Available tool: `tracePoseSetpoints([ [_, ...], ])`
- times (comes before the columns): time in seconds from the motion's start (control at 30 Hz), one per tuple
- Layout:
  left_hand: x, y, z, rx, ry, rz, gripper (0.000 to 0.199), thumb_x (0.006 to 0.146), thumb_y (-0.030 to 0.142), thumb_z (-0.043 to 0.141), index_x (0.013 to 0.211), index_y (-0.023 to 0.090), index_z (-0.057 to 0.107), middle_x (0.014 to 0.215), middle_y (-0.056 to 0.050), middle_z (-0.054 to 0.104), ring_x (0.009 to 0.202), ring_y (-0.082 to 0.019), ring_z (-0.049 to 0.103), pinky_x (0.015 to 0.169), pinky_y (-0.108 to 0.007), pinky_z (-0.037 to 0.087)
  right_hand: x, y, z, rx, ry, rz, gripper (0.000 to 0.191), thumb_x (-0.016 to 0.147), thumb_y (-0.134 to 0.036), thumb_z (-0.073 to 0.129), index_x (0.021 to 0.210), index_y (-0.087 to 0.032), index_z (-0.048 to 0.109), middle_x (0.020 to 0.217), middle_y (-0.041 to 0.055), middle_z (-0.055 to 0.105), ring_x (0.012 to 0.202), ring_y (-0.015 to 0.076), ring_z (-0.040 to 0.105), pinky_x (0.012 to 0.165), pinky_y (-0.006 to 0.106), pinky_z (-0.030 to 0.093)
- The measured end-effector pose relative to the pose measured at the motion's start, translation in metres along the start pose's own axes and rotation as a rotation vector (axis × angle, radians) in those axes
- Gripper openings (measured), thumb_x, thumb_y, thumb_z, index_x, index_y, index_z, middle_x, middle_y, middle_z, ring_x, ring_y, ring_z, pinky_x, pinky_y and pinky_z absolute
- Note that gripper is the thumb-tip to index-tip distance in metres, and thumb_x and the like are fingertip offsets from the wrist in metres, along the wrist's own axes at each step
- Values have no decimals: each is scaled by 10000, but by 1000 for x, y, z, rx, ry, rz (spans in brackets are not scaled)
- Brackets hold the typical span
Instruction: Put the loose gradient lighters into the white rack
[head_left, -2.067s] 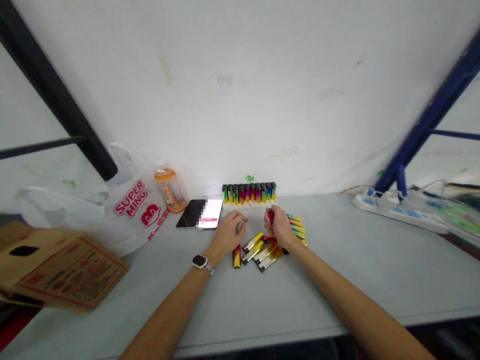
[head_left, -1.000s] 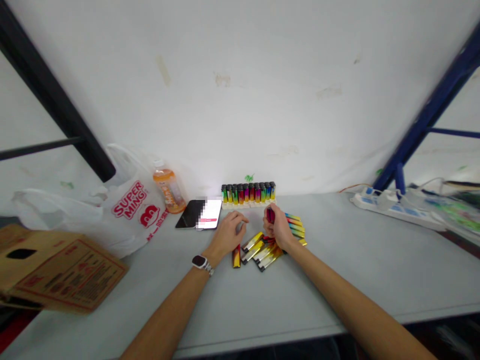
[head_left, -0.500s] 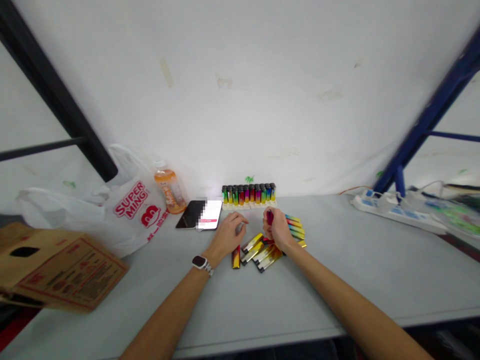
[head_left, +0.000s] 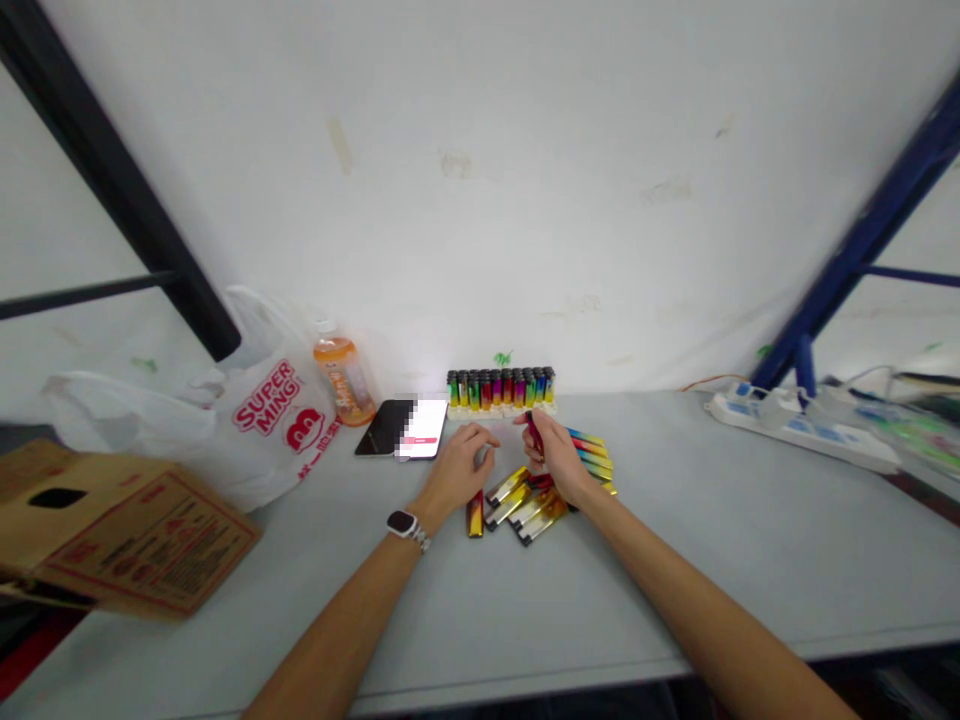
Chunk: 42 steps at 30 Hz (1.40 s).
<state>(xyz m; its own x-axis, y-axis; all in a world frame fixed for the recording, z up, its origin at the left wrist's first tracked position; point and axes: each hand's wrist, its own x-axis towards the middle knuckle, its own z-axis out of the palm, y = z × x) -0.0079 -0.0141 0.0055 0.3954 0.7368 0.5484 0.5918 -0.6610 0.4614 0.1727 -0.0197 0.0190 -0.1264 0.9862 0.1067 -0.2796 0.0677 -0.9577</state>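
My right hand [head_left: 559,455] is closed around a dark red lighter [head_left: 535,432], held upright above the table with its black top uppermost. My left hand [head_left: 461,465] rests on the table with bent fingers and the thumb apart, holding nothing. Just under its edge lies a red and yellow lighter [head_left: 475,517]. Between my hands several gold and yellow lighters [head_left: 517,500] lie in a loose pile. More colourful lighters [head_left: 596,455] lie beyond my right hand, partly hidden by it. Against the wall, rows of upright lighters [head_left: 501,388] stand in a white holder [head_left: 499,412].
A tablet or folding phone [head_left: 386,428] lies left of the holder, near an orange drink bottle [head_left: 345,380]. Farther left are a white plastic bag [head_left: 255,440] and a cardboard box [head_left: 150,540]. At right lies a white power strip [head_left: 795,425] with cables.
My right hand has turned slightly, and more of the dark red lighter with its black top now shows. My left hand stays in place. The view has shifted a little.
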Motion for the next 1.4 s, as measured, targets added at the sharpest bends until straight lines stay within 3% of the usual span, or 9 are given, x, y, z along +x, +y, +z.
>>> tracePoseSetpoints([
  [0.13,0,0,-1,-6,6,-2,207,860,100,481,938,201,642,986,-56,622,989,-202,582,925,-395,490,6,4,-7,-249,53,-206,343,789,-535,646,796,-197,586,639,-30,527,560,112,474,508,226,409],
  [0.23,-1,0,-1,-2,-1,-12,203,865,106,485,944,203,645,982,-59,624,991,-209,584,915,-394,494,16,3,-12,-441,125,-362,257,730,-431,722,797,-188,672,800,31,621,685,145,546,581,249,441],
  [0.4,-2,-1,-2,-12,-3,-30,206,861,92,489,935,202,646,991,-57,628,994,-206,586,916,-382,492,51,-3,-10,-610,25,-394,228,778,-326,660,958,-191,696,692,0,642,594,136,553,594,260,436],
  [0.57,-2,-4,-4,9,8,-45,206,865,96,488,940,199,649,992,-56,626,974,-202,584,900,-376,495,89,-5,-6,-715,-33,-510,144,773,-259,643,900,-197,671,681,-13,642,609,134,563,609,251,443],
  [0.73,-2,-6,-5,37,18,-82,207,855,95,490,929,204,649,987,-50,626,959,-205,584,867,-371,502,109,-2,-9,-820,-75,-542,105,784,-219,624,872,-188,671,672,-7,652,597,128,573,622,252,449],
  [0.97,-1,-5,-9,277,9,-198,153,851,122,527,951,176,629,1002,-73,596,988,-221,557,895,-357,481,119,-5,-13,-930,-119,-508,107,787,-162,633,877,-156,693,691,3,660,620,126,574,649,247,446],
  [1.07,-1,-3,-14,415,-1,-260,133,863,163,547,979,160,612,1007,-85,589,1002,-238,531,892,-359,463,119,-7,-15,-1096,-101,-569,141,815,-166,625,907,-145,731,838,53,653,733,146,588,725,266,456],
  [1.17,0,-1,-17,493,-29,-318,115,879,224,560,960,156,605,1008,-93,589,992,-243,528,875,-355,449,116,-6,-15,-1271,-66,-632,245,866,-214,589,1048,-168,746,975,88,583,844,171,582,803,283,458],
  [1.4,1,7,-23,585,-114,-440,240,885,342,575,963,120,622,999,-137,608,1003,-279,549,868,-366,428,92,-5,-6,-1486,-74,-589,462,904,-259,529,1358,-184,569,1003,98,520,866,201,559,841,315,442],
])
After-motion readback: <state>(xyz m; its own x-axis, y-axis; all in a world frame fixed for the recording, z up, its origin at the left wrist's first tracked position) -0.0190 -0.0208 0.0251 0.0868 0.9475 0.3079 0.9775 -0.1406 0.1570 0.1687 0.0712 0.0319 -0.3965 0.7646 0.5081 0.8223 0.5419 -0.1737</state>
